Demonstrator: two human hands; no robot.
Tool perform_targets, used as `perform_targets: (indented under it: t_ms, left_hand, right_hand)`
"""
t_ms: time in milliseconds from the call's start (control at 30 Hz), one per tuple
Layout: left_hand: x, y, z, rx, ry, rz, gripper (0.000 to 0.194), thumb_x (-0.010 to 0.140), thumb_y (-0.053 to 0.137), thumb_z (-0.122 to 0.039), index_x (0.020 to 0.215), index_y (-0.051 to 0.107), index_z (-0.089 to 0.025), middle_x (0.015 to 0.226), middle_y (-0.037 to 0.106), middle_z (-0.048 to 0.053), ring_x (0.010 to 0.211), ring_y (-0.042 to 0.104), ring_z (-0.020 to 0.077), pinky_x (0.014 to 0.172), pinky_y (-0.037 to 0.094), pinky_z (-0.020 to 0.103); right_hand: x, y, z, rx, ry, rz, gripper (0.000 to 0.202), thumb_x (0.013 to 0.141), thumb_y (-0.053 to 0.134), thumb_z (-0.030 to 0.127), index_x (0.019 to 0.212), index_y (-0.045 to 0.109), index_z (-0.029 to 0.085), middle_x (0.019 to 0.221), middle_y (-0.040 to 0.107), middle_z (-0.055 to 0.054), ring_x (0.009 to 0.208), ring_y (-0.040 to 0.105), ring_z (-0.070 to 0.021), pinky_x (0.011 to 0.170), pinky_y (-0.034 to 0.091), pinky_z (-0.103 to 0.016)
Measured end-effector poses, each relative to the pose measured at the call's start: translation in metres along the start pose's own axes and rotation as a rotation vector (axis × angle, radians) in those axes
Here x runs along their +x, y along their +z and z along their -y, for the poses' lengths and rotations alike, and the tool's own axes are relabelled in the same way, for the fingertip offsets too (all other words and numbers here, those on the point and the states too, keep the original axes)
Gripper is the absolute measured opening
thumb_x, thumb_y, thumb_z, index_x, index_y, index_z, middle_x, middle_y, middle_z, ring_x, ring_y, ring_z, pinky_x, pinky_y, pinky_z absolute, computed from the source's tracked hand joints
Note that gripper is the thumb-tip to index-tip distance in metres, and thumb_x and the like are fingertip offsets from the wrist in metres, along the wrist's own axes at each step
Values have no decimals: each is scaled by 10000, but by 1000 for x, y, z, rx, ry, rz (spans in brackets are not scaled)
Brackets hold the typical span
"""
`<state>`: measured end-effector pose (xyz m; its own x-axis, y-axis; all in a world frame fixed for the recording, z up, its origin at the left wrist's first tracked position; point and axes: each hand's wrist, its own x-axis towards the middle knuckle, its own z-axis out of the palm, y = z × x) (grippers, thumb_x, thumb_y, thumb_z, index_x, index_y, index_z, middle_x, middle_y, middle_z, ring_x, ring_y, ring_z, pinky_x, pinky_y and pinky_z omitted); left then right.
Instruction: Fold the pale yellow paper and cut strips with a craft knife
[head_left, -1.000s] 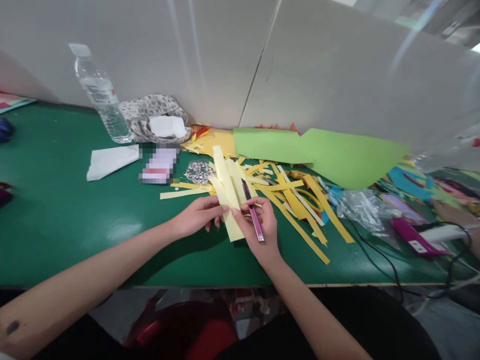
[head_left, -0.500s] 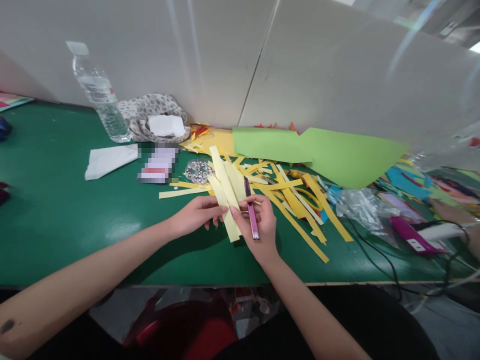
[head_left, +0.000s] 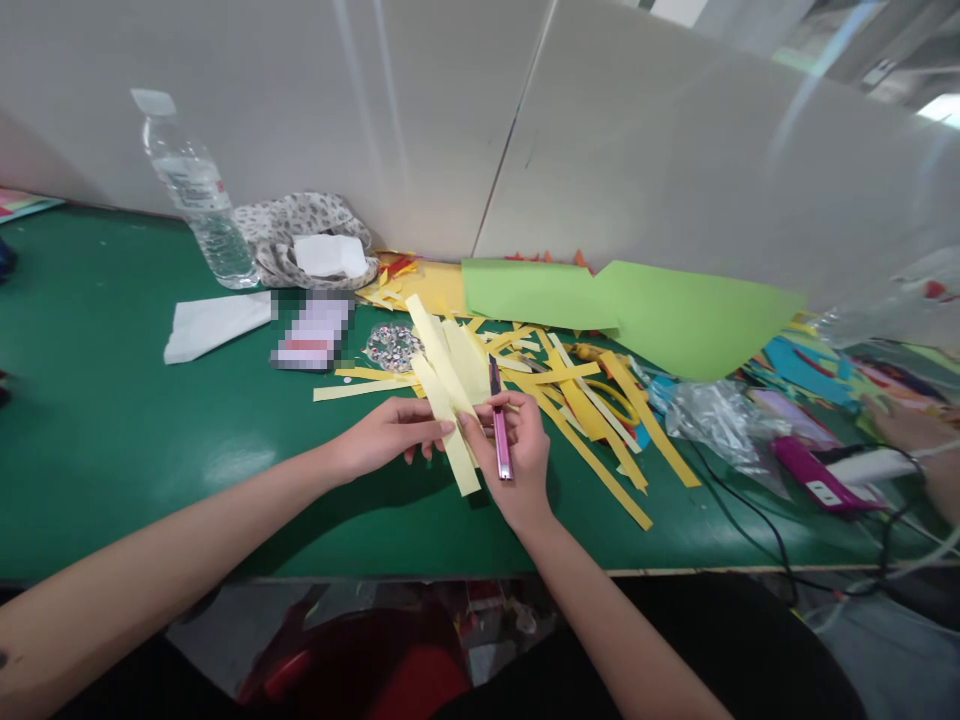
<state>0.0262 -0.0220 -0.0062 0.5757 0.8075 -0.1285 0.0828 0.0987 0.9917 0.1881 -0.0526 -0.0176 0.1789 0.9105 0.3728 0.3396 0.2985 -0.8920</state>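
Several pale yellow paper strips [head_left: 441, 372] cross each other between my two hands, above the green table. My left hand [head_left: 401, 432] pinches a strip near its lower end between thumb and fingers. With thumb and fingertips my right hand [head_left: 511, 445] grips the same bundle from the other side. A purple utility knife [head_left: 501, 435] is tucked in the right hand too, its dark blade end pointing away from me. Behind the hands lies a loose heap of yellow paper strips [head_left: 592, 400]. My right palm is partly hidden by the knife.
A water bottle [head_left: 199, 195], a spotted cloth bag [head_left: 300, 225] and a phone [head_left: 315, 335] stand or lie on the left. Green paper sheets [head_left: 675, 310] lean at the wall. On the right are clear plastic [head_left: 727, 420], a magenta glue gun [head_left: 814, 475], cables and another person's hand [head_left: 900, 425].
The whole view has shifted slightly. The strips between my hands are spread a little further apart at the top. Both hands keep their hold.
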Motion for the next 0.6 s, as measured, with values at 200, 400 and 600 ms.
perform_targets:
  t_ms: [200, 400, 600]
  left_hand:
    - [-7, 1, -6, 52, 15, 82, 200, 776, 601, -340, 700, 636, -159, 624, 564, -18, 566, 499, 83, 479, 357, 184]
    - [-6, -6, -9, 160, 45, -62, 285, 766, 597, -381, 598, 602, -151, 561, 546, -14, 518, 479, 90, 498, 374, 214]
    - [0, -19, -6, 390, 216, -619, 320, 721, 647, -321, 597, 387, -184, 538, 309, -80, 500, 295, 73, 478, 240, 203]
  right_hand:
    - [3, -4, -2, -13, -8, -27, 291, 727, 678, 325, 884, 456, 222, 746, 599, 13, 624, 606, -138, 629, 506, -276]
    - [7, -8, -7, 80, 65, -103, 289, 762, 649, 336, 942, 455, 220, 824, 621, -11, 720, 623, -154, 687, 510, -305]
    - [5, -7, -3, 61, 46, -169, 217, 807, 604, 326, 945, 469, 227, 818, 625, -11, 762, 617, -156, 685, 500, -289]
